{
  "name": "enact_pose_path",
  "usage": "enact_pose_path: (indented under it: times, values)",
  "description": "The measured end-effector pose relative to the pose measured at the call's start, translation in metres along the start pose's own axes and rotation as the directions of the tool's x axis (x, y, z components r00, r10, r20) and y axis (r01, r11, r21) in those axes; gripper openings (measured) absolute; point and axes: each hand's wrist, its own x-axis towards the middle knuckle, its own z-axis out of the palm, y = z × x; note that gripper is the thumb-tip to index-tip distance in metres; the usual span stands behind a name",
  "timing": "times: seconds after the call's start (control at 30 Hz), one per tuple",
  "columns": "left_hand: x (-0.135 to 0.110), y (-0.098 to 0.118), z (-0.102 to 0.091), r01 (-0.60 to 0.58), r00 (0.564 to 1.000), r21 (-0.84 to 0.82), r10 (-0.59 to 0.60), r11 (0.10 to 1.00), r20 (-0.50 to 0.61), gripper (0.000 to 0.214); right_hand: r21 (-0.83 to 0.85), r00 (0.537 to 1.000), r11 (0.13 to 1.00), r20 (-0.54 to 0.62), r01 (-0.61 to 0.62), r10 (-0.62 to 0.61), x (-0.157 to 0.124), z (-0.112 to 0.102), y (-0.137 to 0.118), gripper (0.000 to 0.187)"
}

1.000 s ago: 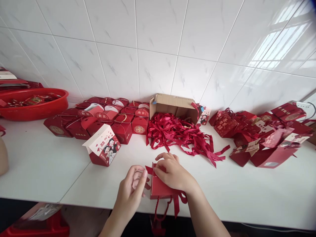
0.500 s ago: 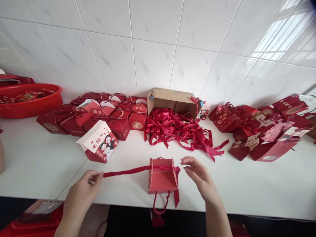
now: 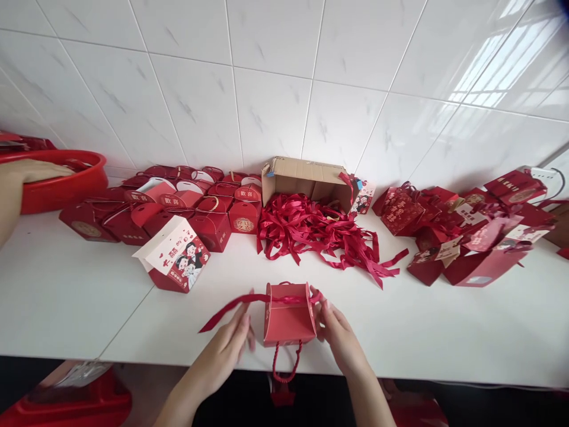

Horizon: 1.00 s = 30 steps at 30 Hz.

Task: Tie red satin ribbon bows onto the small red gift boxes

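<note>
A small red gift box (image 3: 291, 323) with a twisted rope handle stands open near the table's front edge, between my hands. A dark red ribbon (image 3: 226, 308) runs across its top through both side panels, and the long loose end trails off to the left. My left hand (image 3: 233, 335) is beside the box's left side, fingers stretched and slightly blurred, with the ribbon passing over the fingertips. At the box's right side, my right hand (image 3: 335, 332) pinches the ribbon's short end between thumb and fingers.
Beyond the box, a pile of red ribbons (image 3: 315, 231) spills from a cardboard box (image 3: 306, 169). Several red boxes (image 3: 213, 228) stand at left, one white-and-red box (image 3: 175, 255) in front. More boxes (image 3: 484, 258) lie right. Another person's hand (image 3: 40, 171) reaches into a red basin (image 3: 66, 196).
My left hand has let go of the ribbon's stretched end and come right, to the box. My right hand has closed on the ribbon's other end. Another person's arm has entered at left.
</note>
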Motion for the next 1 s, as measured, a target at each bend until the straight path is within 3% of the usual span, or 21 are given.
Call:
enact_pose_path:
  times: [0.1, 0.23, 0.33, 0.47, 0.63, 0.73, 0.8, 0.9, 1.0]
  values:
    - [0.017, -0.001, 0.003, -0.165, 0.969, -0.420, 0.067, 0.892, -0.239, 0.055, 0.431, 0.994, 0.900, -0.104, 0.063, -0.020, 0.010, 0.005, 0.003, 0.040]
    - [0.022, 0.005, -0.002, -0.289, 0.942, -0.719, 0.053, 0.632, -0.332, 0.048, 0.605, 0.984, 0.784, -0.172, 0.142, -0.045, 0.016, 0.001, -0.003, 0.021]
    - [0.019, 0.009, -0.004, -0.322, 0.920, -0.752, 0.002, 0.576, -0.392, 0.032, 0.633, 0.981, 0.755, -0.178, 0.172, -0.074, 0.014, -0.003, -0.009, 0.015]
    - [0.019, 0.007, -0.001, -0.297, 0.887, -0.759, -0.126, 0.579, -0.443, 0.034, 0.686, 0.978, 0.701, -0.191, 0.192, -0.081, 0.011, 0.000, -0.008, 0.018]
    - [0.023, -0.001, 0.008, -0.164, 0.879, -0.863, -0.327, 0.479, -0.348, 0.021, 0.663, 0.963, 0.732, -0.266, 0.159, 0.032, 0.015, 0.011, 0.007, 0.017]
    - [0.022, -0.005, 0.014, -0.128, 0.873, -0.884, -0.372, 0.450, -0.316, 0.012, 0.690, 0.964, 0.722, -0.228, 0.061, 0.136, 0.018, 0.013, 0.016, 0.021]
    - [0.021, -0.008, 0.016, -0.112, 0.873, -0.892, -0.385, 0.439, -0.299, 0.014, 0.692, 0.967, 0.720, -0.212, 0.045, 0.143, 0.018, 0.013, 0.021, 0.022]
    - [0.020, -0.011, 0.014, -0.113, 0.876, -0.893, -0.380, 0.436, -0.297, 0.020, 0.649, 0.962, 0.751, -0.264, 0.126, 0.068, 0.015, 0.010, 0.023, 0.022]
    - [0.019, -0.011, 0.007, -0.150, 0.877, -0.880, -0.350, 0.452, -0.329, 0.023, 0.546, 0.918, 0.797, -0.396, 0.260, -0.029, 0.010, 0.005, 0.016, 0.025]
